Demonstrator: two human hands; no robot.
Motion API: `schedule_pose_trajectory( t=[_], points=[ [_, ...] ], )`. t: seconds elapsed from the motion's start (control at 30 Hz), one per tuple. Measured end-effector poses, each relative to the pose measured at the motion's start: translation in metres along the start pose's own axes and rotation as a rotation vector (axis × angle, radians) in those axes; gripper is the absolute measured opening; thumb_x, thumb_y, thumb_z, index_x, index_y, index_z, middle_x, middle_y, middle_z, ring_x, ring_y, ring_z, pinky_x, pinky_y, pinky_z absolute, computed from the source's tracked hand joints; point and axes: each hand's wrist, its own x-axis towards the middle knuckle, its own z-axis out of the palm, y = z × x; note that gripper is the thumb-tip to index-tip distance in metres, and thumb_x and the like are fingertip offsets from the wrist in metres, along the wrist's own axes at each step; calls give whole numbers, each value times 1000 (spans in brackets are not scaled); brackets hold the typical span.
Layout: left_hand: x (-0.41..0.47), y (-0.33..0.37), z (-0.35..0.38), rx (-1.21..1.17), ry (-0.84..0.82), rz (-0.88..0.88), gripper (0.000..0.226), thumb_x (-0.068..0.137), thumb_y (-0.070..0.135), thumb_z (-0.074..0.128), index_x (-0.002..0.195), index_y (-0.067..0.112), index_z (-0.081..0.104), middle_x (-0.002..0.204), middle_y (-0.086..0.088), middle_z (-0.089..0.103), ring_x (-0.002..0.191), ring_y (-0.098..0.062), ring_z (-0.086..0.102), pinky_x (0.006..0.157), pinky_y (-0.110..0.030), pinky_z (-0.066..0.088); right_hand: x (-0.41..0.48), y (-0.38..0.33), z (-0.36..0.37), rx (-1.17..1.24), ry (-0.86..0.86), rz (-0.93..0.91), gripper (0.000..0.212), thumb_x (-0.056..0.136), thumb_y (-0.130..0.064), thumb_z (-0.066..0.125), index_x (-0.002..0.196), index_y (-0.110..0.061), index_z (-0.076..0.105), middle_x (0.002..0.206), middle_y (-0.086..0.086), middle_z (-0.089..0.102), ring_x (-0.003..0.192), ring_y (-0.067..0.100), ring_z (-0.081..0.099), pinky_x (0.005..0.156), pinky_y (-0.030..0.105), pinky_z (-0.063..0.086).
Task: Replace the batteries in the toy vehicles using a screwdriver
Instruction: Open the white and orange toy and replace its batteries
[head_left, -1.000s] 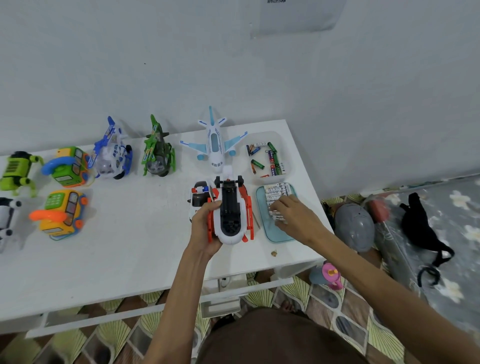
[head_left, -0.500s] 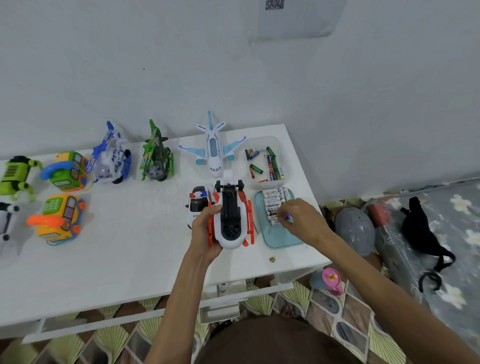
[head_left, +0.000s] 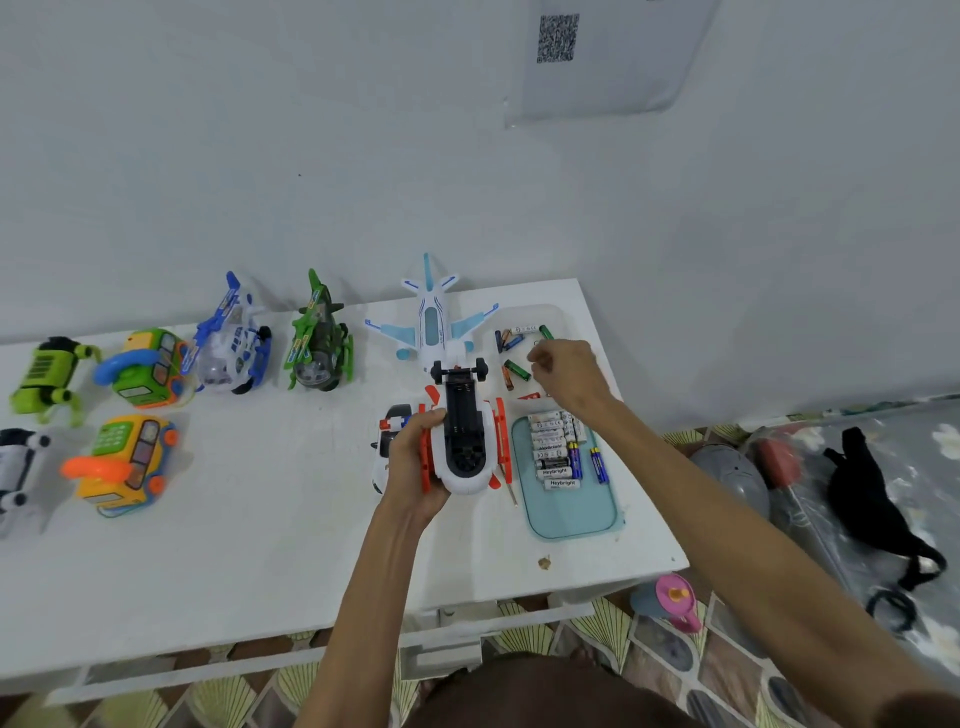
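Observation:
A white and orange toy vehicle (head_left: 465, 441) lies belly up near the table's front edge, its black battery bay open. My left hand (head_left: 415, 457) grips its left side. My right hand (head_left: 571, 379) hovers over the clear tray (head_left: 563, 312) of loose mixed batteries, fingers curled toward the thumb; whether they pinch anything is hidden. A teal tray (head_left: 571, 514) holds a row of white batteries (head_left: 550, 447) and two blue ones (head_left: 597, 465). A thin screwdriver (head_left: 513, 496) lies between the toy and the teal tray.
A police car toy (head_left: 387, 431) sits just left of the held vehicle, and a white plane (head_left: 431, 322) behind it. Helicopters (head_left: 234, 343) and several other toys line the left of the white table (head_left: 260, 545). The right table edge is close to the trays.
My right hand has left the teal tray and moved back over the clear tray. Two blue batteries now show on the teal tray. My left hand keeps its hold on the vehicle.

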Motion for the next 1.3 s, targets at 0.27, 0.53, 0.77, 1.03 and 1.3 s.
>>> schedule_pose_trajectory(
  t=[0.27,0.53,0.77,1.03,1.3],
  points=[
    [-3,8,11,28,-6,59,56,99,10,40,55,21,73,72,-2,72,73,-18,71,73,-34,56,44,-8,40,-259,-227,-32,36,97,-9,58,133,-8,59,129,16,62,112,30,60,90,34,49],
    [2,21,3,-7,7,21,37,84,20,61,117,3,66,107,-15,69,95,-30,68,80,-39,57,31,-36,5,410,42,195,25,89,-14,71,114,-19,73,93,4,76,83,20,75,92,36,58],
    [6,25,6,38,46,60,35,83,22,63,113,5,66,108,-18,69,97,-32,68,83,-43,57,-32,-110,-53,993,93,108,25,90,-10,74,115,-15,70,95,12,77,89,26,76,84,35,62],
    [-2,22,12,53,7,68,30,92,22,55,114,5,66,101,-13,70,94,-28,67,81,-39,55,-77,-135,-34,471,104,-144,19,84,-26,81,101,-27,72,82,-12,74,77,5,70,75,23,58],
    [-10,17,10,36,-22,99,28,86,24,61,107,9,71,103,-14,69,96,-28,67,85,-41,55,-89,-133,-19,168,163,-328,19,88,-25,76,105,-18,72,90,-6,72,84,14,61,80,34,54]
  ],
)
